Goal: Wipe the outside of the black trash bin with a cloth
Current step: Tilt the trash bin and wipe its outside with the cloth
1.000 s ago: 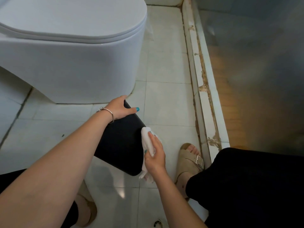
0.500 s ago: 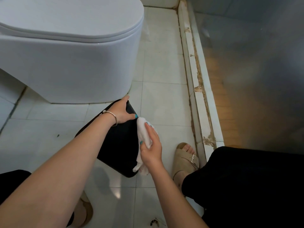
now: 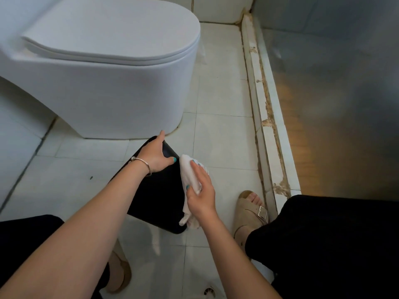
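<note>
The right hand [image 3: 199, 194] has a flat grip on a white cloth [image 3: 191, 175]: the fingers lie long over the bunched fabric and the thumb hooks in from the bin side, so the cloth is pressed against the right-hand wall of the black trash bin [image 3: 159, 197] rather than merely carried. A loose tail of cloth hangs below the wrist, down by the bin's lower corner. Spreading the hand this way puts a broad patch of fabric on the plastic, which suits a wiping stroke along that side. The left hand [image 3: 156, 155] takes the far end of the bin, fingers curled over its rounded edge and the thumb laid along the top face, close to the cloth. That hold looks meant to steady the bin and keep it tipped, because the bin lies leaning on the tiled floor [image 3: 222, 134] between the person's knees, and a light plastic shell would likely slide or roll under the rubbing otherwise. A thin bracelet [image 3: 141, 164] sits at the left wrist. Just beyond the bin's far end stands the white toilet [image 3: 103, 83], lid down, near but apart from the fingers. To the right, a tan sandal [image 3: 251, 214] is planted beside the raised, stained shower curb [image 3: 267, 117].
</note>
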A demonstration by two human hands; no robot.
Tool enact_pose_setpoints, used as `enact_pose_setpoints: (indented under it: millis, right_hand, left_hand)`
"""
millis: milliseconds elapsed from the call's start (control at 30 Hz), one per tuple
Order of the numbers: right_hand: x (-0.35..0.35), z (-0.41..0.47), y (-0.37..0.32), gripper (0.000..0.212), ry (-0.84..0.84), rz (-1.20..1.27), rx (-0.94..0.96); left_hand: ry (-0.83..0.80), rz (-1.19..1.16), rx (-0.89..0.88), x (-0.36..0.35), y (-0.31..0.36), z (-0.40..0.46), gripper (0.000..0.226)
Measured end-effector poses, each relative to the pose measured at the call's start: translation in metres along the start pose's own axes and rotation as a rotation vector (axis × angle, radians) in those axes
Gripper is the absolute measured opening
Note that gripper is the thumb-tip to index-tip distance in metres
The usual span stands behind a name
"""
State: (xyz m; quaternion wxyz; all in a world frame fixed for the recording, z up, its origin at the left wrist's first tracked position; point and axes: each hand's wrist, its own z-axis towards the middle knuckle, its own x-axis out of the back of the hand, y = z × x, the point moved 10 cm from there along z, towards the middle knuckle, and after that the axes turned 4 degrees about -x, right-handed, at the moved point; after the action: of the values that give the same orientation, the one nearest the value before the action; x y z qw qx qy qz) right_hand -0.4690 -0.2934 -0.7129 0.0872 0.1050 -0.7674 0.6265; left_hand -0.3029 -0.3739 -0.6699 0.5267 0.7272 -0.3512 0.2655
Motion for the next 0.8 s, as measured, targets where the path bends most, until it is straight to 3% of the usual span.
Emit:
enact_pose_setpoints:
  millis: [433, 800]
  right_hand:
    - [0.006, -0.004, -0.033, 0.072, 0.002, -0.005, 0.134]
    - [-0.005, -0.013, -0.031, 0.072, -0.042, -0.07, 0.161]
  left_hand:
    - [0.277, 0.01, -0.094, 0.029, 0.023, -0.047, 0.1]
    - [0.361, -0.117, -0.046, 0.026, 0.005, -0.068, 0.098]
